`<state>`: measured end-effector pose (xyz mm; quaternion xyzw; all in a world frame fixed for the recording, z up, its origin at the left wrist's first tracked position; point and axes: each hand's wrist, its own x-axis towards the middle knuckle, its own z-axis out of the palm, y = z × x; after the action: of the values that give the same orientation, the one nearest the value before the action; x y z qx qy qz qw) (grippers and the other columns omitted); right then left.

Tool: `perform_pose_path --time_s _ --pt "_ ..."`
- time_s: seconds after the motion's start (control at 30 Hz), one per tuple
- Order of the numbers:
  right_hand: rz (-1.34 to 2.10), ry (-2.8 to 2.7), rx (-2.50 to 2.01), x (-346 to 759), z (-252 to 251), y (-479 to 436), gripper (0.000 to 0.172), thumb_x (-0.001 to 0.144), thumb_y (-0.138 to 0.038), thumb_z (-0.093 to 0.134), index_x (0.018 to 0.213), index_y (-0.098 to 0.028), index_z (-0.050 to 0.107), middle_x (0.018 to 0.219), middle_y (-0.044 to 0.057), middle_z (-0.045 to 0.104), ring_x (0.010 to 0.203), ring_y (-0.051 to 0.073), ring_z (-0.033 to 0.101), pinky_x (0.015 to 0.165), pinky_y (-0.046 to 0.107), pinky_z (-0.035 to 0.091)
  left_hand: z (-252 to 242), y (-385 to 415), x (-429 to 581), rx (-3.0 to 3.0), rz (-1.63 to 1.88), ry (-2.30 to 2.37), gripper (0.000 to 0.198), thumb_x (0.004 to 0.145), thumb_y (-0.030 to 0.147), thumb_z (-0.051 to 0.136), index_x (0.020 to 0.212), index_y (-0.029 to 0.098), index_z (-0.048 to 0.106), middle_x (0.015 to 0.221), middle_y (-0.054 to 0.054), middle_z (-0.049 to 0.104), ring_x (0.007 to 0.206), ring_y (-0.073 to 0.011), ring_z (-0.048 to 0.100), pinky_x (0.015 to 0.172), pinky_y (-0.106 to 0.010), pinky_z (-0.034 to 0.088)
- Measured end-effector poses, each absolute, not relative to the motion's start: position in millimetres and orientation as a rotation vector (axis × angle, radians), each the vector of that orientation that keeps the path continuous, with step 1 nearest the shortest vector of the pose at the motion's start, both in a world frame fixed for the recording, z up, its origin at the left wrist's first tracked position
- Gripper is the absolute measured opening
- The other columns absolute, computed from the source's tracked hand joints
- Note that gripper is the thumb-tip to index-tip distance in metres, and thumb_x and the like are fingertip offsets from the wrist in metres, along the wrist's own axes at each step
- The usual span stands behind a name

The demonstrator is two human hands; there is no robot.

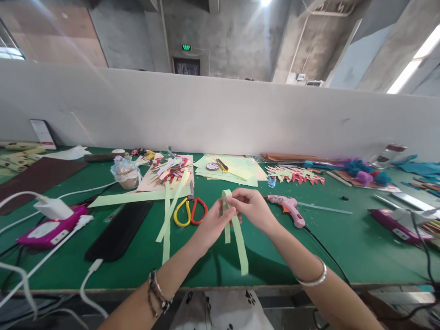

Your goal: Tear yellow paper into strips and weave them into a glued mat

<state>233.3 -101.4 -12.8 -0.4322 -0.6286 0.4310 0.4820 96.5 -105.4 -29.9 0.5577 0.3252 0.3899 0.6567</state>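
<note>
A light green paper strip [239, 245] is bent into a loop at its top, its two tails hanging down over the table. My left hand [220, 217] is closed on the strip from the left, thumb pointing inward. From the right, my right hand [252, 207] pinches the same strip near the loop. Just left of my hands lie scissors [183, 214] with one yellow and one red handle. More pale green strips [167, 224] lie crossed beside the scissors. A pink glue gun [290, 208] rests to the right of my right hand.
A black pouch-like object [118, 231] and purple power strips [51, 229] lie on the green table [323, 247]. Cut paper scraps [172, 167], pale green sheets [240, 167] and a wrapped pot [127, 174] stand toward the back. A white partition [220, 114] rises behind.
</note>
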Motion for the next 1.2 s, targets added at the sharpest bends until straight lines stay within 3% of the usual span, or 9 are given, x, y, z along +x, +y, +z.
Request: perform_pose_path --time_s 0.1,0.2,0.33,0.47,0.67,0.9,1.07,1.2 --pt "0.83 -1.477 -1.098 233 -21 -97 0.029 0.066 -0.044 0.066 0.061 -0.017 0.058 0.081 0.003 0.053 0.052 0.007 0.045 0.044 0.023 0.039 -31 -110 102 1.108 0.859 0.716 0.043 0.073 0.05 0.062 0.097 0.018 0.048 0.077 0.001 0.054 0.069 -0.012 0.058 0.068 -0.027 0.045" --pt "0.868 -1.387 -1.129 231 -24 -97 0.03 0.065 -0.044 0.066 0.059 -0.016 0.057 0.091 0.005 0.053 0.054 0.007 0.047 0.043 0.023 0.039 -34 -113 106 1.113 0.81 0.708 0.036 0.076 0.05 0.058 0.086 0.017 0.046 0.068 0.004 0.052 0.055 -0.0077 0.054 0.056 -0.022 0.041" --pt "1.046 -1.263 -1.099 227 -25 -100 0.031 0.068 -0.045 0.063 0.063 -0.015 0.057 0.073 0.0 0.053 0.044 0.005 0.042 0.039 0.021 0.033 -38 -114 108 1.182 0.812 0.749 0.032 0.081 0.049 0.05 0.079 0.017 0.045 0.057 0.007 0.047 0.044 -0.0052 0.047 0.047 -0.019 0.034" --pt "1.066 -1.21 -1.08 227 -27 -98 0.029 0.071 -0.044 0.061 0.069 -0.015 0.062 0.057 -0.004 0.048 0.043 0.005 0.041 0.042 0.021 0.033 -40 -114 105 1.194 0.819 0.771 0.035 0.078 0.052 0.052 0.082 0.017 0.048 0.065 0.004 0.052 0.048 -0.008 0.055 0.05 -0.021 0.04" --pt "1.064 -1.121 -1.105 229 -28 -96 0.031 0.069 -0.045 0.062 0.069 -0.015 0.067 0.067 0.001 0.06 0.06 0.009 0.05 0.058 0.022 0.042 -43 -110 96 1.103 0.884 0.81 0.035 0.076 0.05 0.057 0.089 0.019 0.049 0.058 0.006 0.051 0.045 -0.0087 0.053 0.048 -0.022 0.045" --pt "1.046 -1.148 -1.072 228 -31 -93 0.035 0.073 -0.047 0.058 0.072 -0.013 0.067 0.051 -0.003 0.047 0.048 0.007 0.041 0.047 0.02 0.036 -38 -113 98 1.025 0.718 0.794 0.023 0.084 0.035 0.051 0.1 0.018 0.051 0.084 -0.005 0.064 0.068 -0.0158 0.064 0.063 -0.028 0.05" --pt "1.021 -1.177 -1.078 229 -32 -91 0.032 0.072 -0.045 0.058 0.069 -0.014 0.064 0.054 -0.002 0.05 0.048 0.007 0.04 0.043 0.021 0.033 -42 -114 99 0.918 0.735 0.731 0.034 0.088 0.046 0.038 0.093 0.016 0.052 0.069 -0.002 0.059 0.054 -0.0119 0.057 0.056 -0.028 0.049" --pt "0.959 -1.186 -1.112 231 -36 -88 0.032 0.071 -0.045 0.059 0.069 -0.013 0.066 0.057 0.0 0.054 0.05 0.008 0.042 0.048 0.022 0.037 -43 -119 98 1.106 0.691 0.766 0.029 0.084 0.044 0.048 0.094 0.017 0.051 0.065 0.002 0.054 0.05 -0.0094 0.054 0.053 -0.024 0.043"
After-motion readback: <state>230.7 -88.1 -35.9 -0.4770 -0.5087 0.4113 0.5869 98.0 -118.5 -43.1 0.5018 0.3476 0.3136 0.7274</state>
